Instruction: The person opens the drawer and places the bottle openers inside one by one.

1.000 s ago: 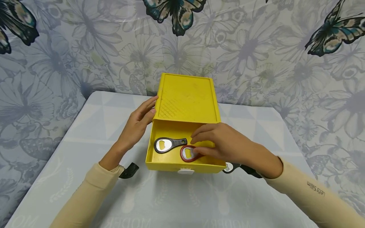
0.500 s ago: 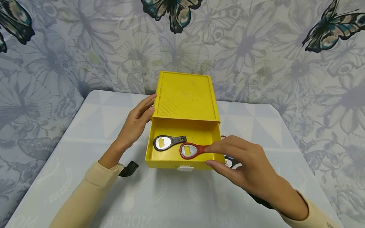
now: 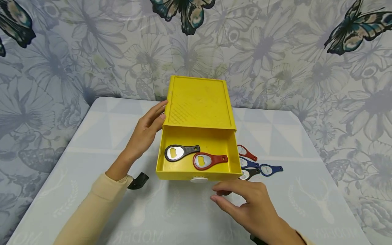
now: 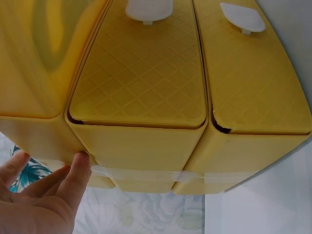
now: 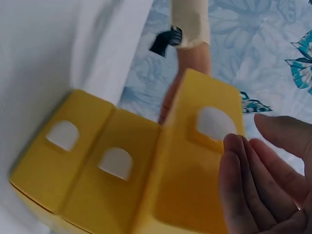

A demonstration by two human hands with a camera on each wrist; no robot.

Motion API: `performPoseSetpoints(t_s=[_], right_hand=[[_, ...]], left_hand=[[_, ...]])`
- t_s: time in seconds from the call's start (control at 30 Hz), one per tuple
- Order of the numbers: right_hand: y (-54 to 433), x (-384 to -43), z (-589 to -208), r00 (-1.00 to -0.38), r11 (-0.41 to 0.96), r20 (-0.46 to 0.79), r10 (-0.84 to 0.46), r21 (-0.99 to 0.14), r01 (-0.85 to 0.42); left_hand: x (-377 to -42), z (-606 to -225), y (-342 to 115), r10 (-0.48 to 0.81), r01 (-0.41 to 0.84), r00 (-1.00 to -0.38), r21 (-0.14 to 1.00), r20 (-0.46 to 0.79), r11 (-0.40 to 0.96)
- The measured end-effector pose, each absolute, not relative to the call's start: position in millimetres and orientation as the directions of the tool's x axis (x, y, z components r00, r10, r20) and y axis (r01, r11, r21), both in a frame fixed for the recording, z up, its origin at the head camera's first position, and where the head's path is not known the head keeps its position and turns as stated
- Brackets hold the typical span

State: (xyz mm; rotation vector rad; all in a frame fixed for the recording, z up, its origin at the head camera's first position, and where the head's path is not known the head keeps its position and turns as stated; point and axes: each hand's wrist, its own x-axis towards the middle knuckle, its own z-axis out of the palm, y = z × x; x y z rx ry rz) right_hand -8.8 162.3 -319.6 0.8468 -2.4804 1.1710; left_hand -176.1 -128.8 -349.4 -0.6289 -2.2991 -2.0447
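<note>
A yellow drawer cabinet (image 3: 199, 102) stands on the table with its top drawer (image 3: 211, 139) pulled out. Inside that drawer lie a black bottle opener (image 3: 191, 149) and a red bottle opener (image 3: 218, 159), side by side. My left hand (image 3: 142, 134) rests its fingers against the cabinet's left side; the left wrist view shows the fingertips (image 4: 82, 163) touching the side wall. Just in front of the drawer's right part, my right hand (image 3: 251, 204) hovers with nothing in it, thumb and fingers apart. It is near the white drawer pull (image 3: 199, 179), apart from it in the head view.
Right of the drawer, several more bottle openers lie on the table, including a red opener (image 3: 252, 157) and a blue opener (image 3: 277, 169); the drawer partly hides some. Two closed lower drawers (image 5: 97, 185) show in the right wrist view. A patterned cloth wall (image 3: 275, 68) stands behind.
My right hand has let go of the red bottle opener in the drawer and drawn back towards me, below the drawer front. The left hand has stayed at the cabinet's side.
</note>
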Motion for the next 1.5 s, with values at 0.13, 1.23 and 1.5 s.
performPoseSetpoints(t_s=[0.13,1.23,1.5], right_hand=[[158,-10,-334,-0.828,0.532,0.45,-0.336,-0.635,-0.561],[139,-56,-344,-0.869,0.509,0.458,-0.188,-0.711,-0.485],[141,-84,-345,-0.871,0.482,0.454,-0.185,-0.731,-0.483]], left_hand=[[-176,-349,-129,0.291,0.295,-0.92,0.953,0.263,0.072],[-175,-348,-130,0.304,0.274,-0.921,0.96,0.244,0.06],[-175,-347,-129,0.296,0.263,-0.927,0.961,0.228,0.083]])
